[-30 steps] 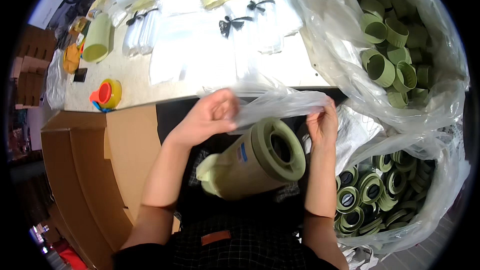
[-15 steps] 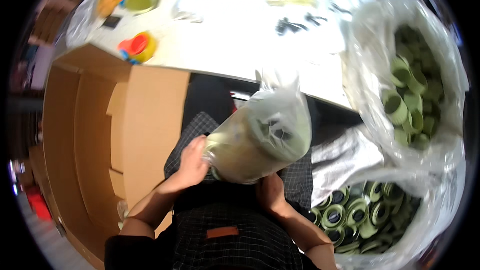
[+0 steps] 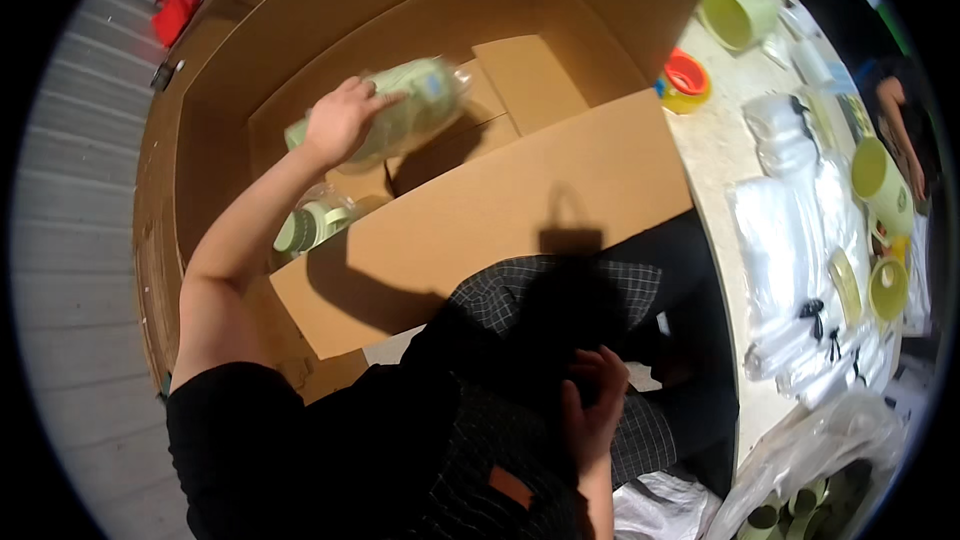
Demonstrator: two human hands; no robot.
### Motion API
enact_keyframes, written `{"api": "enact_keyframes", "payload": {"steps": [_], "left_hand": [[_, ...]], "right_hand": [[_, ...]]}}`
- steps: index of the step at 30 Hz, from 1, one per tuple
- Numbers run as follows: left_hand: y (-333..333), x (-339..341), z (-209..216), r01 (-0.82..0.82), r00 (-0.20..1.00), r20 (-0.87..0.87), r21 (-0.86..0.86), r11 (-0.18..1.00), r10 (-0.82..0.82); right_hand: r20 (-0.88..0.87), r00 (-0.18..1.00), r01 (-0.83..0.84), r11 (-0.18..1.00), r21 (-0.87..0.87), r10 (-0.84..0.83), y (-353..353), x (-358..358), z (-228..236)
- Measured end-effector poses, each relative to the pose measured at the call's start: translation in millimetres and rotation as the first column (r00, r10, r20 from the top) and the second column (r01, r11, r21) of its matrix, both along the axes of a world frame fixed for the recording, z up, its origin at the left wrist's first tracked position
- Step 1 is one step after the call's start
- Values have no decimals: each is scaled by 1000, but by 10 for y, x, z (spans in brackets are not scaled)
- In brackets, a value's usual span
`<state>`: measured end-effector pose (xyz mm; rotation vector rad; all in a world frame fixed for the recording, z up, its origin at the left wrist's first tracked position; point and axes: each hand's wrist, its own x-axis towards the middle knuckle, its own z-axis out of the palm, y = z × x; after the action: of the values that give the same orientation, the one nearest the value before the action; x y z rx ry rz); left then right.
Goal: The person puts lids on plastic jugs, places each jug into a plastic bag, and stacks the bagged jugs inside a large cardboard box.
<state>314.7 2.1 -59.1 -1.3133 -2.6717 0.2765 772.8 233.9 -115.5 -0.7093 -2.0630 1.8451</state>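
Note:
My left hand [image 3: 342, 122] reaches into a large cardboard box [image 3: 500, 200] and grips a pale green plastic cylinder [image 3: 425, 90] wrapped in a clear bag. The cylinder lies on its side, tilted, above the box's bottom; whether it touches there I cannot tell. A second bagged green piece [image 3: 315, 225] with a round ribbed end sits in the box's near left corner. Over my lap, my right hand [image 3: 597, 400] is partly in shadow, its fingers parted and nothing visible in it.
On the white table [image 3: 715, 155] at right are an orange-and-yellow plastic piece [image 3: 685, 82], a green cylinder [image 3: 738, 18] and stacks of clear bags [image 3: 770, 250]. A plastic-lined container [image 3: 830, 450] of green parts stands at lower right. Across the table is another person's arm [image 3: 898, 125].
My view has swung left toward the box. The bagged cylinder has gone from my lap into the box in my left hand, and my right hand has let go of it.

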Motion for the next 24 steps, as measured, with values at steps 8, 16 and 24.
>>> {"api": "enact_keyframes", "payload": {"steps": [8, 16, 24], "left_hand": [[-1435, -879, -1966, 87, 946, 279, -710, 699, 165], [-285, -482, -1336, 99, 983, 169, -797, 596, 64], [2794, 1354, -237, 720, 404, 199, 533, 444, -893]], "right_hand": [[195, 878, 452, 891, -38, -437, -8, 765, -96], [45, 941, 305, 899, 313, -335, 1083, 385, 247], [-44, 817, 540, 738, 405, -575, 2052, 503, 316]]}}
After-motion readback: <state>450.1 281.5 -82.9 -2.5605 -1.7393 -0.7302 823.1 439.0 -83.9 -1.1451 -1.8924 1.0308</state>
